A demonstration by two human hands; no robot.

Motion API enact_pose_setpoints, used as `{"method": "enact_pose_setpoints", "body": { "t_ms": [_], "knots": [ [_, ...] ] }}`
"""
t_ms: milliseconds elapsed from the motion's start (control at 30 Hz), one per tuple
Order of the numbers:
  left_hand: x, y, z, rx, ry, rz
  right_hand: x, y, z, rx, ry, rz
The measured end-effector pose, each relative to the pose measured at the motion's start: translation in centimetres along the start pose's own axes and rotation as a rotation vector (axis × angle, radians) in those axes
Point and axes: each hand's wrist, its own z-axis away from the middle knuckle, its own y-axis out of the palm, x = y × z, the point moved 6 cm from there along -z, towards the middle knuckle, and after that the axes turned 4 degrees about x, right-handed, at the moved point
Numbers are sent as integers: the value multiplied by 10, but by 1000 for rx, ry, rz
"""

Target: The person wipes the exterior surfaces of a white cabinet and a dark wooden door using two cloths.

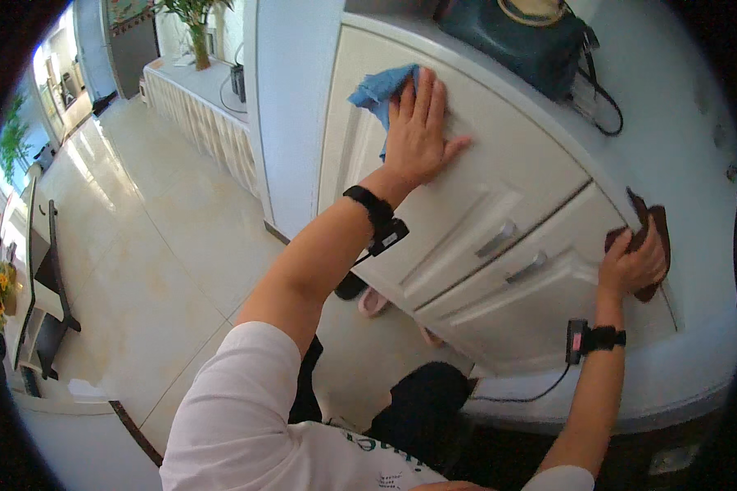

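My left hand (419, 132) lies flat against the upper part of a cream panelled cabinet door (503, 147). Under its fingers is a crumpled blue cloth (374, 92), which sticks out to the left of them. At the far top corner of the neighbouring cabinet door (528, 325), my right hand (635, 264) grips a dark brown cloth (660, 224). Both doors are closed, each with a metal handle near the seam between them, one handle (496, 239) on the first and another handle (526, 267) on the second.
A dark handbag (516, 46) with a dangling strap stands on the cabinet top (589, 153). Pink slippers (373, 302) sit beneath the cabinet. A black cable (528, 399) hangs from my right wrist device. A skirted table (221, 92) with a vase is beyond the white wall edge.
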Motion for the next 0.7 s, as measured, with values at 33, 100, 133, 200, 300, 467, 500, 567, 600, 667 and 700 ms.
{"method": "enact_pose_setpoints", "body": {
  "t_ms": [33,100,133,200,300,467,500,567,600,667,700],
  "knots": [
    [15,-5,0,-8,3,-14,2,-2,2,-11,4,-11],
    [28,-13,-2,17,212,33,3,0,2,61,12,32],
    [39,-17,-7,-19,125,26,3,-1,-1,76,10,9],
    [52,-23,-20,-151,32,72,3,-2,-4,60,4,15],
    [55,-25,-20,-281,-121,134,3,-2,-6,52,-20,16],
    [35,-31,-12,-178,-108,515,12,-3,-7,22,-28,34],
    [27,-43,-12,-177,-109,503,10,-2,-6,22,-25,22],
    [2,-46,-16,110,-15,927,-1,5,-4,100,4,70],
    [-3,-50,-17,140,36,937,-1,6,-3,102,4,58],
    [3,-53,-21,159,121,752,-1,1,-2,30,-31,75],
    [7,-49,-23,183,210,575,0,2,0,37,-28,69]
  ]
}}
